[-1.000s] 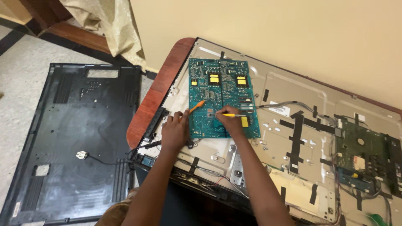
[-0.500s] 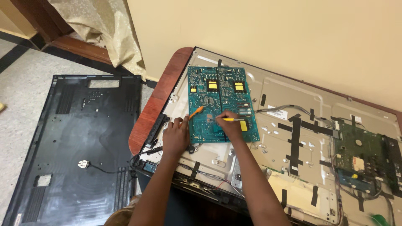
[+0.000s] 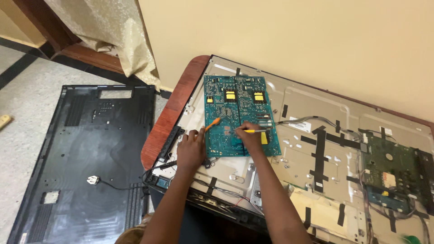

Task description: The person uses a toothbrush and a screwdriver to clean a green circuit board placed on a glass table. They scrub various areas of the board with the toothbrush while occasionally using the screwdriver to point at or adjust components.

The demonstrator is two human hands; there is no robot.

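Both hands are down on the teal circuit board (image 3: 237, 115), which lies flat on the bare metal back of an opened flat-screen television (image 3: 312, 113) resting on a reddish-brown counter (image 3: 169, 122). The left hand (image 3: 192, 149) sits at the board's lower left corner, fingers curled around an orange-tipped probe (image 3: 212, 124) that slants up toward one o'clock, its tip on the board's left half. The right hand (image 3: 250, 139) is closed on a yellow-handled probe (image 3: 254, 131) lying nearly level, its handle running out toward three o'clock from the fingers. So the two tools meet the board close together, near its lower middle, with the left hand just off the edge and the right hand fully over the board.

The board's long axis runs from six to twelve o'clock, away from the person, with two yellow-topped components (image 3: 244, 95) well beyond both hands at twelve. The untouched upper half of the board lies straight ahead of the right hand, which looks the nearer of the two to it.

Out at three to four o'clock there's a smaller green board (image 3: 398, 169) on the same metal panel, beyond strips of black tape (image 3: 320, 147). At nine o'clock, on the floor, lies the black plastic back cover (image 3: 86, 153).
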